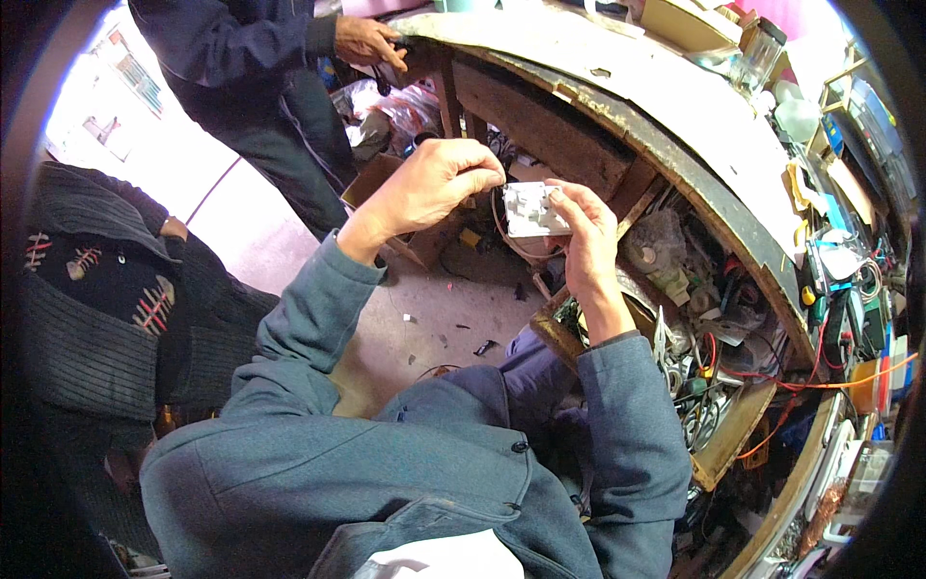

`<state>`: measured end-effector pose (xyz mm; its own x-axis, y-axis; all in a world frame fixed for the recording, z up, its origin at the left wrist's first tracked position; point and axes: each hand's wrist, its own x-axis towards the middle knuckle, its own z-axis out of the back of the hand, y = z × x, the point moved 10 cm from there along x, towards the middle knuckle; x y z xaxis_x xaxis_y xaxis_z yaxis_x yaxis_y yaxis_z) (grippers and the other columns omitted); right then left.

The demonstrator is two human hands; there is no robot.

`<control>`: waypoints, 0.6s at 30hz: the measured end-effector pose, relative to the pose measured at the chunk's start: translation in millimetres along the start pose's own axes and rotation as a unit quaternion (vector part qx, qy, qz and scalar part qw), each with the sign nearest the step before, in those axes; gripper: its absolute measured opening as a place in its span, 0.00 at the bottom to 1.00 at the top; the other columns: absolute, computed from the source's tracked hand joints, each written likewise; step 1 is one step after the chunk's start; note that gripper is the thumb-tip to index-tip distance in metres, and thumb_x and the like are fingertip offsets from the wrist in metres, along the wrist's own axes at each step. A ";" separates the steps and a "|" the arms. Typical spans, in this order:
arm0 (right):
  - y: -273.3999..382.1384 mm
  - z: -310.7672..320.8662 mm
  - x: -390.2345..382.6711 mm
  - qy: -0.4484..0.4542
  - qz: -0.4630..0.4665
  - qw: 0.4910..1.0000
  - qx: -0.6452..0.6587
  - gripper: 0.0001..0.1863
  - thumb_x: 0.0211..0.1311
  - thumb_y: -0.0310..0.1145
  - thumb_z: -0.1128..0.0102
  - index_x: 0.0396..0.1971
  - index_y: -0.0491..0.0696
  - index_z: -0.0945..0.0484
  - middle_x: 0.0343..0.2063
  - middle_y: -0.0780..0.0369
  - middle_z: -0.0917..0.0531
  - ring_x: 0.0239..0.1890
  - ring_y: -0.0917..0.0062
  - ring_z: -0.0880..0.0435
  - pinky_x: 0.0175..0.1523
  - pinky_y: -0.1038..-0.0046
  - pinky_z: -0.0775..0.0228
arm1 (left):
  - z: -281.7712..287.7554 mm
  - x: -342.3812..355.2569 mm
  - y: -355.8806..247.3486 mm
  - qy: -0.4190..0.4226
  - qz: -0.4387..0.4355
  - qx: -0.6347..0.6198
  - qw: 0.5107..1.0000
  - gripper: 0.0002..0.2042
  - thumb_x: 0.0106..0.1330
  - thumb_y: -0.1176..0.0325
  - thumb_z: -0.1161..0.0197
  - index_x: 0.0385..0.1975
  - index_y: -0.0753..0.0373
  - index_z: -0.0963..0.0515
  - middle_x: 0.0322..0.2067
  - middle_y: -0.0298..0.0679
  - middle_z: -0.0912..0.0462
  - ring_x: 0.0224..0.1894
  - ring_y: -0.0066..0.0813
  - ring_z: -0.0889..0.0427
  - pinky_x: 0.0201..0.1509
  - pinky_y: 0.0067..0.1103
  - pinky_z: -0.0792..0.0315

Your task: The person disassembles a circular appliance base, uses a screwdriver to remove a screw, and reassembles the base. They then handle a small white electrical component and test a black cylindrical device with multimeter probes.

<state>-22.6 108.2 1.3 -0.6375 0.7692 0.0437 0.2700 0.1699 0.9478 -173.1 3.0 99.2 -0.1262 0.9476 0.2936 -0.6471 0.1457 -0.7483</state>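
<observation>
The person is holding a small white plastic piece (pixel 531 220) in front of the body, above the floor (pixel 386 362) and clear of the workbench (pixel 617 79). The piece is looking flat and shallow, roughly rectangular with slightly rounded corners, and its moulded face is showing toward the head. Raised ridges and blocks are standing out across that face, paler and greyer in turn where light and shade are falling, and a few small dark spots are showing among them. Finer detail is too small to tell.

The right hand (pixel 593 227) is gripping the piece narrowly at its right edge, the thumb lying over the upper right of the moulded face and the fingers going behind. The left hand (pixel 429 188) is reaching to the upper left corner, its thumb and forefinger drawn together in a tight pinch; it is impossible to tell whether anything is sitting between those fingertips.

A thin brownish cord (pixel 512 246) is curving below and to the left of the piece; whether it is joining the piece cannot be told. Beyond, a co-worker's hand (pixel 367 43) is resting near the far end of the workbench, and another person in a dark ribbed cardigan (pixel 87 357) is standing at the left.
</observation>
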 end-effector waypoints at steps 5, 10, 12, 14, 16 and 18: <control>-0.1 -0.9 -0.5 0.006 -0.001 1.000 -0.010 0.14 0.71 0.37 0.34 0.50 0.46 0.15 0.37 0.66 0.12 0.33 0.85 0.16 0.30 0.81 0.26 | 0.2 -0.9 -20.0 -0.012 -0.087 0.092 0.992 0.09 0.71 0.65 0.35 0.39 0.66 0.16 0.33 0.47 0.15 0.38 0.44 0.14 0.42 0.32 0.22; -0.1 -2.9 -0.9 0.015 0.006 1.000 -0.023 0.13 0.71 0.37 0.34 0.50 0.47 0.15 0.37 0.65 0.12 0.33 0.84 0.16 0.31 0.80 0.25 | -6.0 -3.7 -25.4 0.014 -0.127 0.174 0.976 0.06 0.72 0.71 0.35 0.39 0.68 0.17 0.34 0.42 0.16 0.38 0.32 0.15 0.43 0.26 0.23; -2.1 -3.2 -0.7 0.024 0.006 0.999 -0.022 0.13 0.71 0.36 0.34 0.50 0.46 0.15 0.37 0.65 0.12 0.33 0.84 0.15 0.32 0.79 0.25 | 2.4 -4.6 -27.1 -0.025 -0.113 0.126 0.985 0.06 0.72 0.71 0.35 0.39 0.68 0.17 0.34 0.42 0.15 0.37 0.34 0.15 0.43 0.27 0.23; 2.1 -6.9 -3.7 0.011 -0.001 1.000 -0.022 0.14 0.70 0.35 0.34 0.50 0.45 0.15 0.37 0.66 0.12 0.35 0.85 0.17 0.35 0.80 0.26 | 7.7 -6.3 -31.2 -0.042 -0.099 0.096 0.990 0.07 0.71 0.70 0.35 0.39 0.67 0.18 0.35 0.44 0.15 0.37 0.41 0.15 0.43 0.30 0.22; 1.6 -7.6 -4.2 0.015 0.013 0.999 -0.032 0.13 0.70 0.35 0.34 0.50 0.45 0.15 0.36 0.67 0.13 0.33 0.85 0.17 0.34 0.80 0.27 | -5.9 -7.7 -27.0 0.012 -0.117 0.156 0.981 0.07 0.70 0.69 0.35 0.38 0.67 0.18 0.35 0.45 0.15 0.38 0.43 0.15 0.43 0.32 0.22; 0.6 -4.9 -0.9 0.015 0.025 0.999 -0.031 0.13 0.70 0.35 0.35 0.50 0.47 0.16 0.34 0.68 0.14 0.29 0.86 0.19 0.30 0.81 0.29 | -10.6 -0.8 -28.5 0.030 -0.133 0.171 0.976 0.07 0.70 0.69 0.35 0.38 0.67 0.18 0.35 0.46 0.15 0.39 0.46 0.14 0.44 0.33 0.22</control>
<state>-25.4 104.6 3.3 -0.6465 0.7565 0.0993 0.2570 0.0933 0.9619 -146.6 1.1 114.0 0.1175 0.9057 0.4072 -0.8650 0.2948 -0.4061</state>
